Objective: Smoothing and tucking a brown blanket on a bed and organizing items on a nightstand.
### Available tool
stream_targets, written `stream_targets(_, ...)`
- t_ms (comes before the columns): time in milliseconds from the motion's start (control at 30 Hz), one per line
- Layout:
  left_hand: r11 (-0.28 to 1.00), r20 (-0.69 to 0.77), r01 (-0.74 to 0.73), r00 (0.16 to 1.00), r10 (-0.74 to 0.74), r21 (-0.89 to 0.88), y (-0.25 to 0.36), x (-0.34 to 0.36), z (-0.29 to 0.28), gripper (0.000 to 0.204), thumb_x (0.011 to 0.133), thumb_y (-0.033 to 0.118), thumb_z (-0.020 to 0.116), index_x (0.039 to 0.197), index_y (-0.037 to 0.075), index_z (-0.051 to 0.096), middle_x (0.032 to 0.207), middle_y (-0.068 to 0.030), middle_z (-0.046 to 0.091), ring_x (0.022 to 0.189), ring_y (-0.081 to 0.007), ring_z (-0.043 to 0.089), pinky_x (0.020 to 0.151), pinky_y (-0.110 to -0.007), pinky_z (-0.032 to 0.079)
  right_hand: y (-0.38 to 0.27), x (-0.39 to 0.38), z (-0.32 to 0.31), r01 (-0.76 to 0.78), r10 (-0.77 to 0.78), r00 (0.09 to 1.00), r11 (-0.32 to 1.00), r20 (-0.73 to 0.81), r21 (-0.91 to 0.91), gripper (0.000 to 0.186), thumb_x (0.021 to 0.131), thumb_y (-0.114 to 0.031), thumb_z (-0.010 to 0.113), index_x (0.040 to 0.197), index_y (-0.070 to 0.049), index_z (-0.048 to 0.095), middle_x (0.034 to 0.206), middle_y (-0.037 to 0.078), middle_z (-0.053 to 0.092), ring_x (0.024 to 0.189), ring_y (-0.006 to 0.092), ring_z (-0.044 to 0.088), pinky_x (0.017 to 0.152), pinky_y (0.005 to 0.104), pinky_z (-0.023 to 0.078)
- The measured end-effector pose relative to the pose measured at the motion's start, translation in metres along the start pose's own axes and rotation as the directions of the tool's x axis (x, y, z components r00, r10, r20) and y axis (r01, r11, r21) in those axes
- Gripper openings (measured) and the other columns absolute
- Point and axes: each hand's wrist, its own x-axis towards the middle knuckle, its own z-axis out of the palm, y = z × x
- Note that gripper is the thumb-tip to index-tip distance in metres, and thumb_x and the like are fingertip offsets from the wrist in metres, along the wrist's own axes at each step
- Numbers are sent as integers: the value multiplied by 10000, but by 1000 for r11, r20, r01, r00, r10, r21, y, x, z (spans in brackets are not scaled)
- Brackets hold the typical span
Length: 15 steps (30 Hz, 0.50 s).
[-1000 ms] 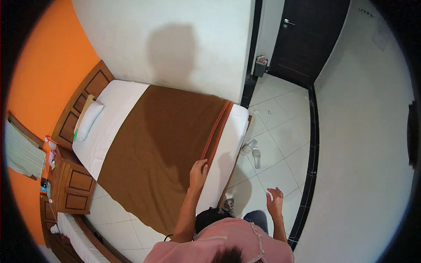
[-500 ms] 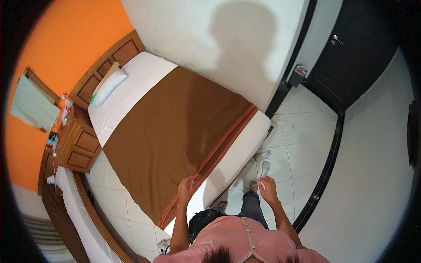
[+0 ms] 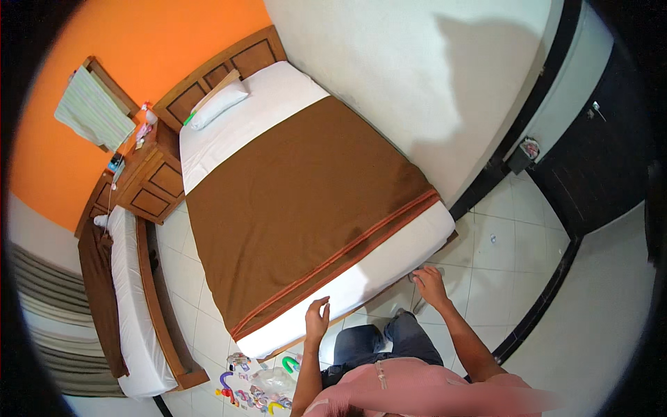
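Observation:
A brown blanket [image 3: 299, 187] with a reddish striped border lies spread over the bed, its border crossing near the foot end. White sheet [image 3: 375, 267] shows beyond that border. My left hand [image 3: 317, 320] is over the sheet's front edge, apart from the blanket, with loosely bent fingers and nothing in them. To the right, by the bed's foot corner, my right hand [image 3: 431, 286] hangs over the floor, empty, fingers slightly curled and apart.
A pillow [image 3: 219, 105] rests by the wooden headboard. A wooden cabinet [image 3: 153, 181] separates this bed from a second bed [image 3: 135, 299] at left. Toys and a plastic bag [image 3: 272, 381] lie on the tiles near my left arm. A dark door [image 3: 590, 139] stands at right.
My left hand has let go of the blanket's border. The border now lies straighter across the bed, and my view has shifted, bringing the floor toys into sight.

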Motion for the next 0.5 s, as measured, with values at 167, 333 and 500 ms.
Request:
stream_targets(167,992,-41,-16,999,21,127,-48,-4,27,199,826,57,602,1019,36,643,965,-167,634,950,-346,573,840,-408,451,33,25,49,64,-64,998,995,-7,75,212,780,-122,647,981,-54,660,984,158,635,1039,350,529,907,440,406)
stream_targets(333,947,-175,-29,981,89,318,-145,46,58,244,820,86,603,1061,49,622,1132,-167,568,1093,-379,489,920,-458,404,79,103,116,225,-226,968,974,-114,-18,301,741,-75,643,1040,-53,626,980,183,602,979,360,534,844,464,425)
stream_targets(500,873,-240,-12,960,147,488,-216,78,91,358,848,157,597,1200,92,577,1303,-140,494,1269,-342,376,1035,-495,299,112,196,172,362,-420,884,893,-204,-268,331,747,36,578,1060,-62,620,1089,146,570,1073,343,488,921,459,390)
